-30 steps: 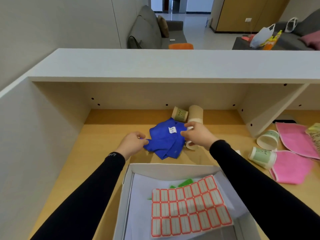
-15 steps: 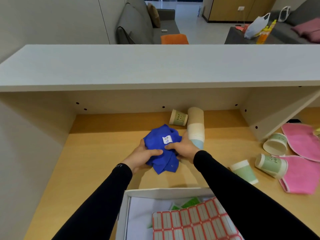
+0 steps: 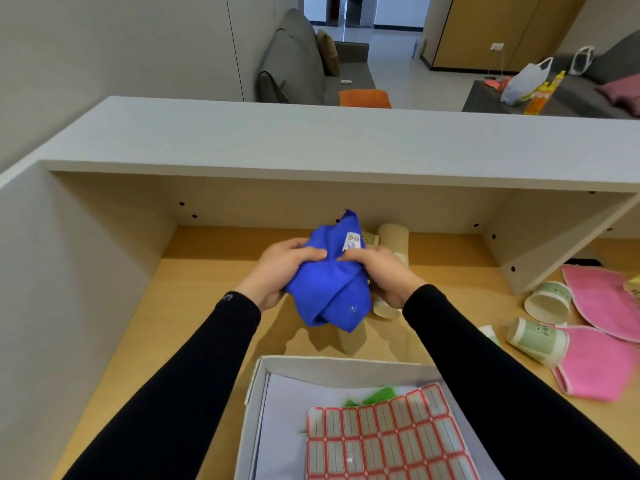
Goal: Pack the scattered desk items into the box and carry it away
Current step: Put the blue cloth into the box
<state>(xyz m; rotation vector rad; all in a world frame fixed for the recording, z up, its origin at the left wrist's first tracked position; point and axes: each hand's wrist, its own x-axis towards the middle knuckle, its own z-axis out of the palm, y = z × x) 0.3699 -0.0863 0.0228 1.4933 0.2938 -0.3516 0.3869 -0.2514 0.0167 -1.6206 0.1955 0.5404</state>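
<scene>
- Far left, the grey side panel of the desk nook walls off the wooden desk
- Left arm in a black sleeve reaches forward and up from the lower left, wrist bent inward
- Left hand is wrapped round the left side of the cloth, thumb lying across its top, fingers curled behind
- The blue cloth sits bunched between both hands, lifted clear of the desk with its shadow below, a white tag showing near the top and one corner poking up
- Right hand grips the cloth's right side, thumb pressed on top close to the left thumb, fingers tucked under
- Right sleeve angles in from the lower right
- Below the hands, the white box lies open at the near edge, a red label sheet lying inside it
- Behind the right hand, a brown cup stack lies on the desk, partly hidden
- Right side: paper cups tipped over, touching pink cloths
</scene>
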